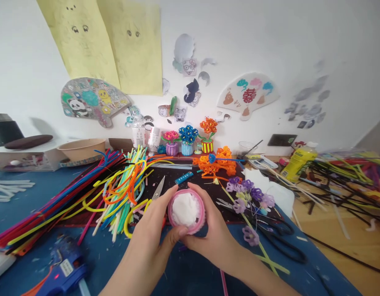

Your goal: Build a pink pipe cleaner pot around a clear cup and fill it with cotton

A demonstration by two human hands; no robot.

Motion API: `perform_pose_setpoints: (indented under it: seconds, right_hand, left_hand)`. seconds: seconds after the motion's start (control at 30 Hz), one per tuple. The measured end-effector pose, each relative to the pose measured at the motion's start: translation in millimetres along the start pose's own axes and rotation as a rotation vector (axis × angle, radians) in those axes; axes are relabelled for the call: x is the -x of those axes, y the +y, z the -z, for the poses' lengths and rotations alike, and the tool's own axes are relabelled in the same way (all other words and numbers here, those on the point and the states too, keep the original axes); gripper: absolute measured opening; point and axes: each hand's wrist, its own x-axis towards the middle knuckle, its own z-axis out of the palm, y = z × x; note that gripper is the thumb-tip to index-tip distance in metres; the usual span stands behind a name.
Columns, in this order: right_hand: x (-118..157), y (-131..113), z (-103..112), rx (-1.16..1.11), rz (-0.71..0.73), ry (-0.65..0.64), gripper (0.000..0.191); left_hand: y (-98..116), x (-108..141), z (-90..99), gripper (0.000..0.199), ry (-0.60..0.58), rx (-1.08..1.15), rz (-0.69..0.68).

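Note:
A small round pink pot [202, 213] with white filling [185, 209] inside is held over the front middle of the table. My left hand [155, 230] wraps round its left side, thumb at the near rim. Around the right side curves my right hand [213, 232], its thumb also near the front. Just beyond the pot lies a blue lighter [184, 178]. Open scissor blades [159, 188] show behind my left hand. To the right are purple pipe-cleaner flowers [247, 189] and black-handled scissors [279, 238].
Bundled colourful pipe cleaners [125, 193] spread across the left. A blue glue gun [65, 267] with a lit red light lies front left. Three small flower pots [187, 148] stand by the wall. Orange flowers [219, 162] and a yellow bottle [298, 162] are at right.

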Motion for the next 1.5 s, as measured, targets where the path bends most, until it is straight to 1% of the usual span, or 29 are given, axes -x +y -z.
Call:
perform_pose_setpoints:
  seconds: [0.1,0.2,0.27,0.43,0.5,0.63,0.83,0.93,1.03,1.13,1.3,1.5]
  right_hand:
    - [-2.1,0.2,2.7,-0.093,-0.012,-0.037,0.086]
    - [-6.0,0.0,4.7,-0.113,-0.002,-0.036,0.076]
    - [-7.5,-1.2,5.2,-0.098,0.006,-0.016,0.071]
    - [-7.6,-4.4,5.2,-0.126,0.022,0.007,0.065]
    - [-7.8,-3.9,5.6,-0.129,0.055,0.004,0.066]
    - [-7.8,-0.1,6.5,-0.063,0.122,0.006,0.069]
    - [-4.4,-0.2,5.3,0.044,0.15,0.02,0.073]
    - [-4.3,-3.1,6.0,0.044,0.155,0.053,0.073]
    - [-4.7,-4.5,7.0,0.03,0.142,0.062,0.073]
    - [-4.7,-3.8,6.9,0.054,0.155,0.065,0.074]
    - [-6.3,-2.9,6.4,0.039,0.155,0.064,0.074]
    - [-7.8,-3.3,8.2,0.042,0.169,0.066,0.072]
  left_hand:
    - [-0.2,-3.3,1.2,0.045,0.029,0.025,-0.029]
    - [0.0,-5.1,3.0,0.036,0.0,0.019,-0.116]
    - [-0.3,-4.1,3.2,0.038,-0.024,-0.01,-0.145]
    - [0.0,0.4,1.8,0.044,-0.057,-0.024,-0.125]
    - [1.4,1.0,1.9,0.046,-0.064,-0.014,-0.123]
    - [4.5,1.3,3.6,0.049,-0.085,-0.019,-0.114]
    - [4.1,3.1,3.9,0.049,-0.107,0.005,-0.103]
    - [3.2,4.0,3.8,0.049,-0.06,-0.079,-0.137]
    - [3.5,3.6,5.2,0.046,0.008,-0.198,-0.207]
    - [4.3,2.3,7.4,0.046,0.022,-0.269,-0.279]
    - [4.7,1.6,9.6,0.051,-0.01,-0.322,-0.338]
    - [6.2,2.0,7.7,0.051,0.091,-0.328,-0.403]
